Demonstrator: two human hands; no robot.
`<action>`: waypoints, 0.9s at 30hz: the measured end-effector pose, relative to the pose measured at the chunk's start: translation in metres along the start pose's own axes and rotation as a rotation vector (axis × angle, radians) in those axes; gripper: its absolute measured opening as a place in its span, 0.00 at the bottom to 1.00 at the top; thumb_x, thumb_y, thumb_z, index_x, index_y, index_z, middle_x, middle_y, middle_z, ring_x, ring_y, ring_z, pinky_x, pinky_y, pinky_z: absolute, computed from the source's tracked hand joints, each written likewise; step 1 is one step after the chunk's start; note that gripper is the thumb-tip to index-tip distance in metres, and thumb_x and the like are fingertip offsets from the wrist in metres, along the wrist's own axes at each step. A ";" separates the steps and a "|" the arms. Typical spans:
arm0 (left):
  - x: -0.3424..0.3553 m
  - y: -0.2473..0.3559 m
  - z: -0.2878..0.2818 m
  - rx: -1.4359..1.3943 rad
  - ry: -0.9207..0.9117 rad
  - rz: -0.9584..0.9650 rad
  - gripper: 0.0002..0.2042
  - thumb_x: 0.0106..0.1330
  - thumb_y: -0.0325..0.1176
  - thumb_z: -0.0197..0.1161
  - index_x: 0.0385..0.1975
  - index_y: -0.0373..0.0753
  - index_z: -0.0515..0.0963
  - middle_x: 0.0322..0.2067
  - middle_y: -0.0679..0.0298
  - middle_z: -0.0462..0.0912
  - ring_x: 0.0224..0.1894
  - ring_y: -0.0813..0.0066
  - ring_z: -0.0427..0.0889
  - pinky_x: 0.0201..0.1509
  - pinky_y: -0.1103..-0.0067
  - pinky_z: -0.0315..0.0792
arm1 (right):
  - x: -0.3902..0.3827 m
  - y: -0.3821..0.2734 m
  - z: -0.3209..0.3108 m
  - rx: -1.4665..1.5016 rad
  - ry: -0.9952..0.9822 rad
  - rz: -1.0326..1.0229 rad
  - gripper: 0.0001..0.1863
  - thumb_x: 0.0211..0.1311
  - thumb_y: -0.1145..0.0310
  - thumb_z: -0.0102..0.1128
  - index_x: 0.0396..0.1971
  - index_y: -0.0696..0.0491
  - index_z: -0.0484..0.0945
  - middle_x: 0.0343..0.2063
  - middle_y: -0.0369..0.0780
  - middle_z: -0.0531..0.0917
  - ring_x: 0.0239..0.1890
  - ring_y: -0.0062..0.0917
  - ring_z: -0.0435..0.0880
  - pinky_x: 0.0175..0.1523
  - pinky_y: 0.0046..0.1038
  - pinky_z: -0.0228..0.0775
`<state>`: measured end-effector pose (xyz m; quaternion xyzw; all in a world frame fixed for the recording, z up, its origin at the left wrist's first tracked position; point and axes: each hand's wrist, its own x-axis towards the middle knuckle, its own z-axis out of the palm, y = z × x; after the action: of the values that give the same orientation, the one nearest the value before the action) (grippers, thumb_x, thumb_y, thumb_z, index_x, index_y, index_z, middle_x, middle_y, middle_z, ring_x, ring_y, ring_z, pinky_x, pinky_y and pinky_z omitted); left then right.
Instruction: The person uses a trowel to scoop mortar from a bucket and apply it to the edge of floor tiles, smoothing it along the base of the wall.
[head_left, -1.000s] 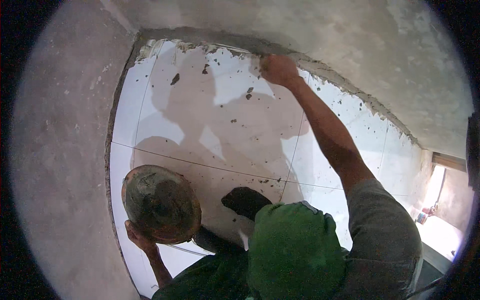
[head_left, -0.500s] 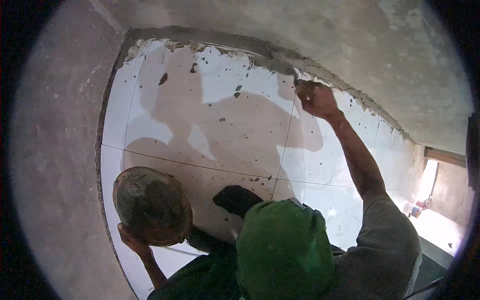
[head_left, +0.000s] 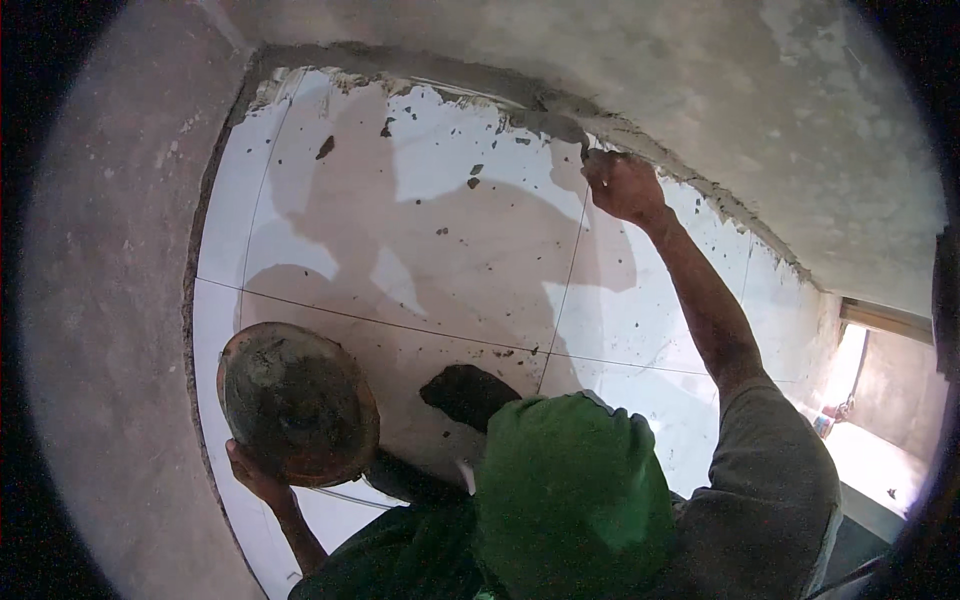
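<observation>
My left hand point(head_left: 262, 474) grips the lower rim of a round, shallow bowl point(head_left: 300, 405), smeared with wet grey mortar. The bowl is tilted, and part of my grip is hidden behind it. Up at the far edge of the white tiles, my right hand point(head_left: 624, 186) is closed around what looks like a trowel; its grip is hidden in my fingers. The grey, mortar-coated trowel blade point(head_left: 550, 125) reaches left from the hand and lies against the mortar strip point(head_left: 440, 72) along the foot of the wall.
White floor tiles point(head_left: 480, 270) carry scattered mortar crumbs and a large shadow. Bare plastered walls point(head_left: 110, 300) rise at the left and far side. A dark-covered foot point(head_left: 468, 394) and a green cloth cap point(head_left: 575, 490) fill the near middle. A bright opening point(head_left: 870, 450) lies at right.
The whole view has shifted slightly. My right hand has turned a little at the wall edge, with the blade in nearly the same spot. The bowl stays in my left hand.
</observation>
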<state>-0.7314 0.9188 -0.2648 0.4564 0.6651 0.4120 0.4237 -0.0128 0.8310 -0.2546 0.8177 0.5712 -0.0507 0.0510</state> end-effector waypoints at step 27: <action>-0.002 0.005 0.001 -0.003 -0.039 -0.035 0.22 0.81 0.53 0.47 0.33 0.38 0.70 0.32 0.67 0.72 0.37 0.75 0.70 0.46 0.74 0.69 | 0.050 0.046 0.043 0.069 0.076 -0.015 0.15 0.62 0.57 0.58 0.45 0.48 0.83 0.41 0.47 0.87 0.42 0.48 0.86 0.49 0.48 0.80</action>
<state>-0.7282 0.9180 -0.2601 0.4522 0.6639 0.3965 0.4445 0.0467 0.8558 -0.3032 0.8161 0.5765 -0.0399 0.0006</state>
